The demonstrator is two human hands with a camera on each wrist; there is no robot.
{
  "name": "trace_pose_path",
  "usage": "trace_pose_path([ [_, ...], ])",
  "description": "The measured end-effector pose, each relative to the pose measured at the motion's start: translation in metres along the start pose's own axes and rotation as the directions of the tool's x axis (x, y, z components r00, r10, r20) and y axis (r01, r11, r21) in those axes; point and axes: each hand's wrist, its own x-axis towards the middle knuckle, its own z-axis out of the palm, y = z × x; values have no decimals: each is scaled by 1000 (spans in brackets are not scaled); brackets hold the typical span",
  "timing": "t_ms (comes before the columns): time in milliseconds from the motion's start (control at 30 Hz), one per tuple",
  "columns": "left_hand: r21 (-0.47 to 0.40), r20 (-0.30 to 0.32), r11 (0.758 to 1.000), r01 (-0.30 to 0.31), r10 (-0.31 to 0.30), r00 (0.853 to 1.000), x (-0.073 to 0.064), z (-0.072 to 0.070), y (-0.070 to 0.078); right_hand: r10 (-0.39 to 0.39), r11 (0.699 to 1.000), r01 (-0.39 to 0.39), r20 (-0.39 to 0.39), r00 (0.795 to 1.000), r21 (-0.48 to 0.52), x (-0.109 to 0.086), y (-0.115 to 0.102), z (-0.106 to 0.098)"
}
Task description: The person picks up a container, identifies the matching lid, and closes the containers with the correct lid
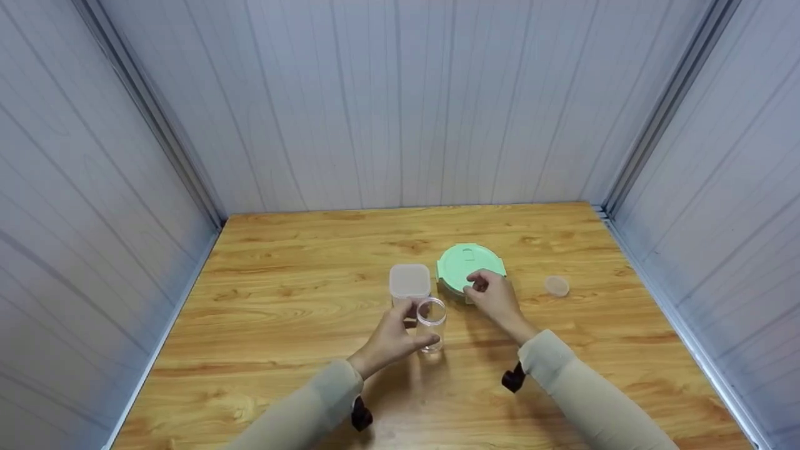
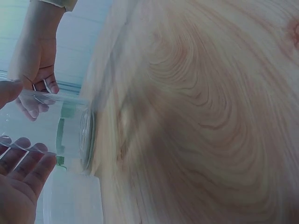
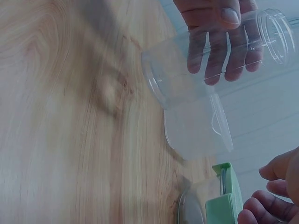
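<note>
My left hand (image 1: 389, 339) grips a clear plastic jar (image 1: 431, 330) between thumb and fingers. The jar is upright and uncovered, with its threaded rim showing in the right wrist view, where its base (image 3: 154, 81) is close over the table. Over the near edge of a round food container with a mint-green lid (image 1: 459, 261) hovers my right hand (image 1: 498, 301), fingers loosely bent and nothing in them. Just behind the jar stands a squarish clear container with a whitish lid (image 1: 409, 279). A small round translucent lid (image 1: 557, 286) lies on the table to the right.
The wood-grain table (image 1: 300, 300) is bounded by a pale panelled wall (image 1: 400, 106) at the back and by side walls. A dark wrist-camera mount (image 1: 514, 379) hangs under the right sleeve, another (image 1: 361, 415) under the left.
</note>
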Motion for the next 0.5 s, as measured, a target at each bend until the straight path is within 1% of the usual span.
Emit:
trace_pose_path([
  [267,-21,18,1000,-17,18,1000,0,6,-2,12,999,-13,-23,1000,-44,1,3,-9],
  [500,-41,51,999,-2,4,999,0,9,-6,22,998,-24,-34,999,-59,1,10,-18],
])
